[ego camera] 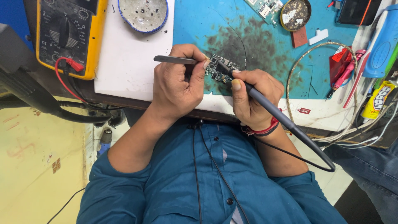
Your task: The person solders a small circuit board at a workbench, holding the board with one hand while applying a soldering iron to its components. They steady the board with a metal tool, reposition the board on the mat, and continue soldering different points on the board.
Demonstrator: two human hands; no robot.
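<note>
1. A blue shirt [207, 178] fills the near part of the view. Two thin black cords are seen hanging down it.
2. A blue mat [265, 49] is laid on the far right of the table, with a dark, dirty patch in the middle. A white sheet [132, 58] is laid to its left.
3. A yellow meter [68, 35] is seen at the far left, cut off at the top edge. A red plug is stuck in it.
4. A heap of cables and tools [365, 83] is piled at the right edge.
5. The left hand [176, 81] is clenched around grey tweezers [174, 59]. Their tips are hidden behind the fingers.
6. The right hand [253, 97] is wrapped around a dark soldering pen [269, 105], held like a pencil.
7. A round dish [143, 14] with a blue rim is cut off at the top.
8. The small circuit board [219, 68] is set on the mat between both hands. The pen tip is touching it. Its near part is blocked by fingers, and its tiny parts are hard to make out.
</note>
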